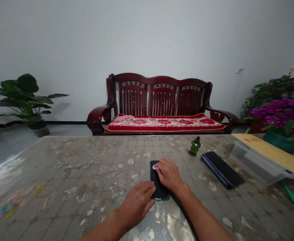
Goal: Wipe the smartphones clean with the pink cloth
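Observation:
A black smartphone (pixel 159 188) lies flat on the table, screen up. My left hand (pixel 140 200) grips its lower left side, with the fingertips over the edge and the thumb near the bottom corner. Over the upper part of the screen is my right hand (pixel 169 174), its fingers closed on a small pinkish-white wad (pixel 155 167) that looks like tissue or cloth. The wad touches the screen near its top; most of it is hidden under the fingers.
To the right stand a small green bottle (pixel 194 146) with a dark cap, a dark phone case or wallet (pixel 222 169) and a clear plastic box (pixel 257 164) under a yellow board (pixel 272 152). Colourful rubber bands (pixel 11 209) lie at left. A wooden bench (pixel 162 80) stands behind the table.

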`<state>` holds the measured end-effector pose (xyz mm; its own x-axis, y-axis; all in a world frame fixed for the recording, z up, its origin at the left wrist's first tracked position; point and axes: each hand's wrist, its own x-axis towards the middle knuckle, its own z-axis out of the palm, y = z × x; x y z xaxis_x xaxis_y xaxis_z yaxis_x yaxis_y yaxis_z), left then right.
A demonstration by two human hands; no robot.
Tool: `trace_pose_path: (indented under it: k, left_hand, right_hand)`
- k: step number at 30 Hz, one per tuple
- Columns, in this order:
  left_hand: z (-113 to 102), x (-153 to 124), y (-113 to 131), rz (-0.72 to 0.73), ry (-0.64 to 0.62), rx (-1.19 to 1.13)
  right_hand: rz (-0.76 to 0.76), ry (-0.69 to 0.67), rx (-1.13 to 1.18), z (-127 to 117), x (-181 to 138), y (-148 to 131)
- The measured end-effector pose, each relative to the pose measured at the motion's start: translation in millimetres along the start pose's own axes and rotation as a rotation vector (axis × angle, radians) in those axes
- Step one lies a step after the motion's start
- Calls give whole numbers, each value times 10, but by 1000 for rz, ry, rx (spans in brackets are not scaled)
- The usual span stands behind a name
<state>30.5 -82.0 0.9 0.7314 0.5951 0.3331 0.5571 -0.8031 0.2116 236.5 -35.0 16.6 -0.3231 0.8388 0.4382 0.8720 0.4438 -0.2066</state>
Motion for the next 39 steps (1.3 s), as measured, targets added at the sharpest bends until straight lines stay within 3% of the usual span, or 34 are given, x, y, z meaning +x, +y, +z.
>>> trace_pose_path:
  k: [5,12,20,27,33,39]
  left_hand:
    - [15,0,-6,11,18,8]
    - [-4,13,4,11,45,-32]
    - [-9,11,1,13,51,-21]
    - [-4,12,-2,13,47,-37]
    - [7,8,-12,17,43,-43]
    - [13,9,-20,6,38,-37]
  right_hand:
    - [136,58,-105,36,53,130]
    - [-54,-14,37,-12,15,23]
    - [129,68,-113,55,53,120]
    - [-60,-21,17,12,10,-29]
    - [132,44,-112,43,57,110]
    - [-46,-11,15,0,3,30]
